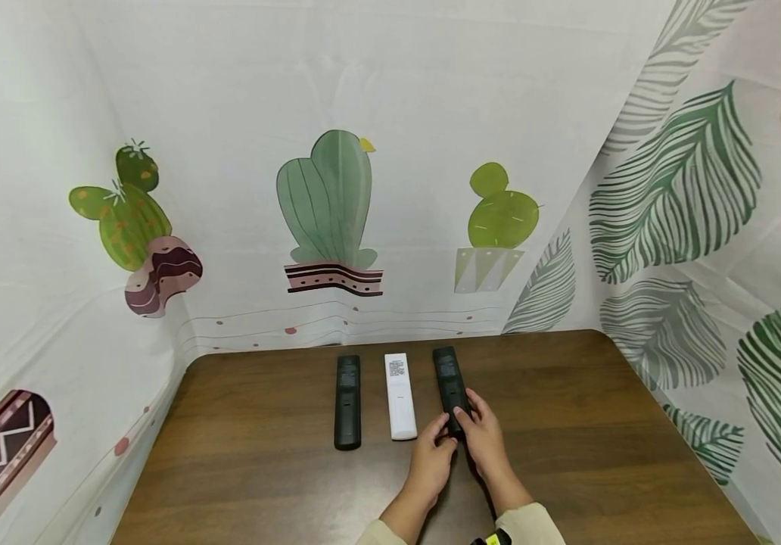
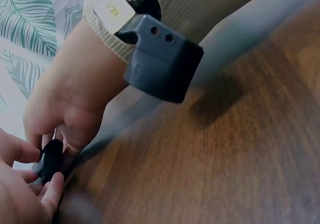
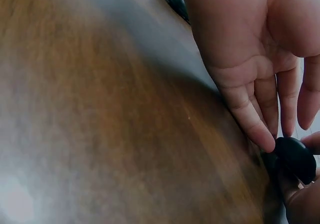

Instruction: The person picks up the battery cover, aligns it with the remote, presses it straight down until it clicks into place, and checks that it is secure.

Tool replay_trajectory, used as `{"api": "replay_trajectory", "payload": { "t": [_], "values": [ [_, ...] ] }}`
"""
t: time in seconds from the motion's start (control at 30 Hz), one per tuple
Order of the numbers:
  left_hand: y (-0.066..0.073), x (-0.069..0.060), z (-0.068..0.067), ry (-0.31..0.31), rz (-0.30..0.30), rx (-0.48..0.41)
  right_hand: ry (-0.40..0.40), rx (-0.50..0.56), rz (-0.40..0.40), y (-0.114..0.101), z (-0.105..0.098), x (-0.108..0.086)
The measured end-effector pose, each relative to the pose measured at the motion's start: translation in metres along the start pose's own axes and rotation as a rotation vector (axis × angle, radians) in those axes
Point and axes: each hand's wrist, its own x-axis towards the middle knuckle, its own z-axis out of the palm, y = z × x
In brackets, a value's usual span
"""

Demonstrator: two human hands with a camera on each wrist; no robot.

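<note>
A black remote control (image 1: 450, 382) lies back side up on the table's right half, its near end between both hands. My right hand (image 1: 487, 446) grips it from the right, thumb pressed on its back and fingers along its side. From the left, my left hand (image 1: 429, 463) holds the near end with thumb and fingers. The remote's dark end (image 2: 51, 159) shows between the fingers in the left wrist view. To the left lies a white remote control (image 1: 400, 397), printed label up, and farther left a second black remote control (image 1: 347, 401). Neither is touched.
A brown wooden table (image 1: 254, 424) bears the remotes. Its far edge meets a white curtain (image 1: 418, 91) printed with cacti and leaves. Wrist-worn devices (image 2: 162, 59) and light sleeves (image 1: 530, 524) are at the near side.
</note>
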Motion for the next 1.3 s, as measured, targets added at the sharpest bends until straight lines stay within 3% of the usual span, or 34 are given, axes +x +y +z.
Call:
{"api": "replay_trajectory", "payload": {
  "t": [0.1, 0.33, 0.57, 0.77, 1.3],
  "values": [
    [0.0, 0.0, -0.001, -0.019, 0.014, 0.038, -0.011, -0.043, 0.003, -0.002, -0.001, -0.001],
    [-0.001, 0.002, -0.004, -0.069, 0.015, 0.085, -0.021, -0.26, -0.004, -0.014, -0.001, -0.004],
    [0.0, 0.002, -0.006, -0.12, 0.025, 0.081, -0.019, -0.375, -0.018, -0.016, 0.0, -0.005],
    [0.001, 0.003, -0.005, -0.126, 0.04, 0.094, 0.013, -0.513, -0.035, -0.014, 0.001, -0.005],
    [0.004, 0.0, -0.003, -0.141, 0.0, 0.149, 0.05, -0.588, -0.078, -0.008, 0.0, -0.006]
  ]
}}
